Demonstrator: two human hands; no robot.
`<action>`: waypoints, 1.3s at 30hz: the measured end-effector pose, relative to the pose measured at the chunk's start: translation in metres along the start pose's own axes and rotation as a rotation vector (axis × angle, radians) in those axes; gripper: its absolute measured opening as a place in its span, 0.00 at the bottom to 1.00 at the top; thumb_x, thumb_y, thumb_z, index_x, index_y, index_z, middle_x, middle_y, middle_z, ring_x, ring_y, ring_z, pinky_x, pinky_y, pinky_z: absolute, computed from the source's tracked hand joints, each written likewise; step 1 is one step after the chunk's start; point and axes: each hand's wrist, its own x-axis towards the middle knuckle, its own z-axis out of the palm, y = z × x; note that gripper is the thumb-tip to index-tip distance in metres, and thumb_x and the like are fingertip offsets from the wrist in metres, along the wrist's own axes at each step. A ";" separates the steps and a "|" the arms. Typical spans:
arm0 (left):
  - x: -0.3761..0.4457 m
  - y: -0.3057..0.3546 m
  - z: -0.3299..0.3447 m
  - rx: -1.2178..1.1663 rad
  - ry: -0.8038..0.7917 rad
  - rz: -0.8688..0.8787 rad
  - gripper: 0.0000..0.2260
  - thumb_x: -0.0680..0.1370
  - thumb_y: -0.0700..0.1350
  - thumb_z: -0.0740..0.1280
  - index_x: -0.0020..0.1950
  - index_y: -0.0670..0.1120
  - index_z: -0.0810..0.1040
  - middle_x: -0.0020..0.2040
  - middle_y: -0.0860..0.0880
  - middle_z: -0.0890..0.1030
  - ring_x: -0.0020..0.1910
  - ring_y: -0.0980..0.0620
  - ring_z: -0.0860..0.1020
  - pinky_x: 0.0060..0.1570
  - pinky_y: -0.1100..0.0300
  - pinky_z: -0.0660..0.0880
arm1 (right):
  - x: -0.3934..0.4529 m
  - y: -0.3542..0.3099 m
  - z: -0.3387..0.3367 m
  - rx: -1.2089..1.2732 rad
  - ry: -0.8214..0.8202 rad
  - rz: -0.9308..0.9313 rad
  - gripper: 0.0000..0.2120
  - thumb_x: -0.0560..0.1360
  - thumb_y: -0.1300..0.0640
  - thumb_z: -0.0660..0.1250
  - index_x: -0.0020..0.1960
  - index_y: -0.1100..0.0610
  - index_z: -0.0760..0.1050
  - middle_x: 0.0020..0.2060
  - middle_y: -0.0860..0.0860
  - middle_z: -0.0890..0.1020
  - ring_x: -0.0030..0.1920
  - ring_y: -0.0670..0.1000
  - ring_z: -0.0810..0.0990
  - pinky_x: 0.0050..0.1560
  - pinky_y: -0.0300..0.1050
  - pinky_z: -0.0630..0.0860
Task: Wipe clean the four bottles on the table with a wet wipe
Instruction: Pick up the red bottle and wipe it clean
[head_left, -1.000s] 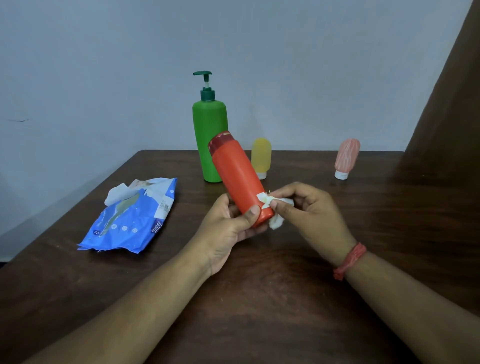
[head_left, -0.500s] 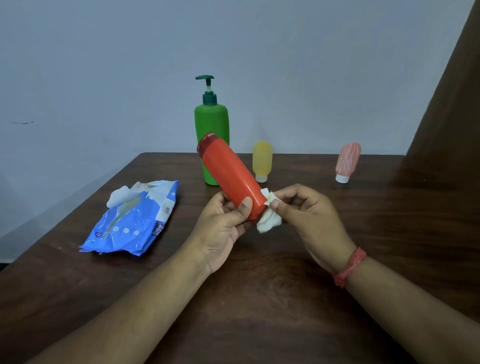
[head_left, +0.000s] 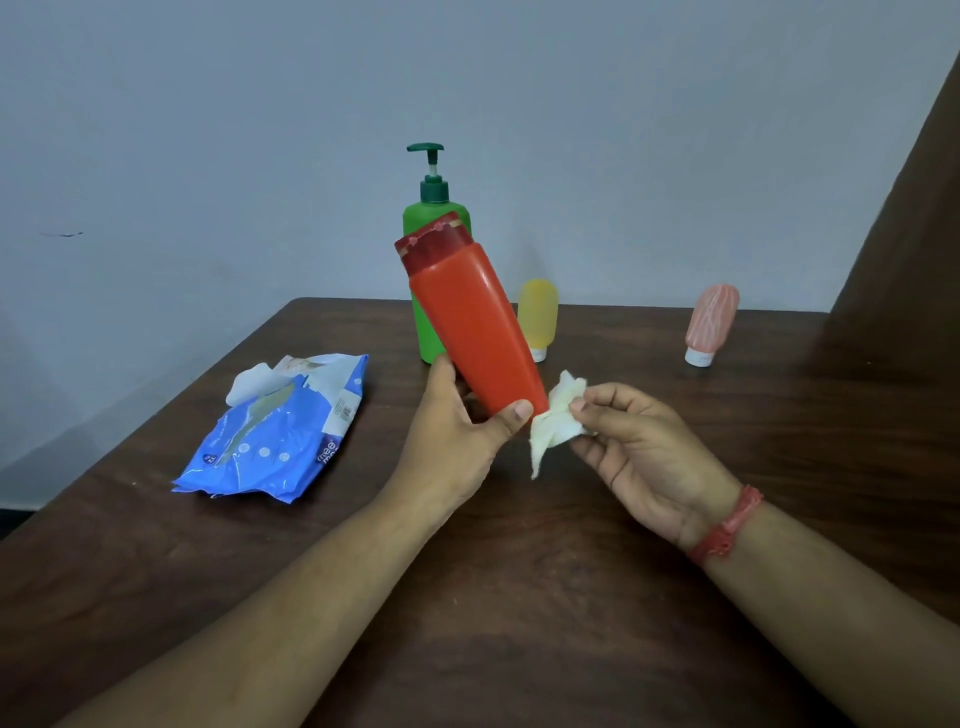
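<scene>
My left hand grips the lower end of a red bottle, held off the table and tilted with its dark red cap up and to the left. My right hand pinches a crumpled white wet wipe that touches the bottle's bottom end. Behind the red bottle stands a green pump bottle, partly hidden by it. A small yellow bottle and a small pink bottle stand cap-down further back.
A blue wet-wipe pack lies on the dark wooden table at the left, its flap open with a wipe sticking out. A pale wall rises behind the table. A dark brown panel runs along the right side.
The red bottle has been raised and turned more upright, its cap now in front of the green bottle. The wipe has slipped from the bottle's side to its bottom end.
</scene>
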 end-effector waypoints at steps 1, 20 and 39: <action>0.001 -0.001 -0.002 0.054 -0.006 -0.008 0.30 0.73 0.51 0.78 0.67 0.64 0.64 0.65 0.60 0.77 0.65 0.59 0.77 0.67 0.51 0.75 | 0.002 -0.003 -0.002 -0.001 0.022 -0.032 0.05 0.76 0.70 0.66 0.45 0.62 0.78 0.48 0.60 0.85 0.49 0.54 0.86 0.42 0.41 0.81; 0.006 -0.009 0.003 0.402 -0.157 -0.027 0.35 0.72 0.46 0.79 0.73 0.57 0.65 0.58 0.63 0.77 0.57 0.64 0.76 0.59 0.62 0.74 | 0.019 -0.023 -0.040 -0.320 0.198 -0.339 0.06 0.77 0.66 0.69 0.45 0.57 0.77 0.41 0.50 0.87 0.47 0.51 0.86 0.43 0.42 0.81; 0.091 -0.008 0.113 0.521 -0.155 -0.012 0.26 0.76 0.45 0.76 0.69 0.47 0.67 0.67 0.47 0.77 0.65 0.47 0.76 0.57 0.58 0.71 | 0.038 -0.055 -0.105 -0.037 0.624 -0.547 0.07 0.75 0.66 0.69 0.45 0.54 0.78 0.37 0.45 0.86 0.43 0.48 0.86 0.39 0.41 0.81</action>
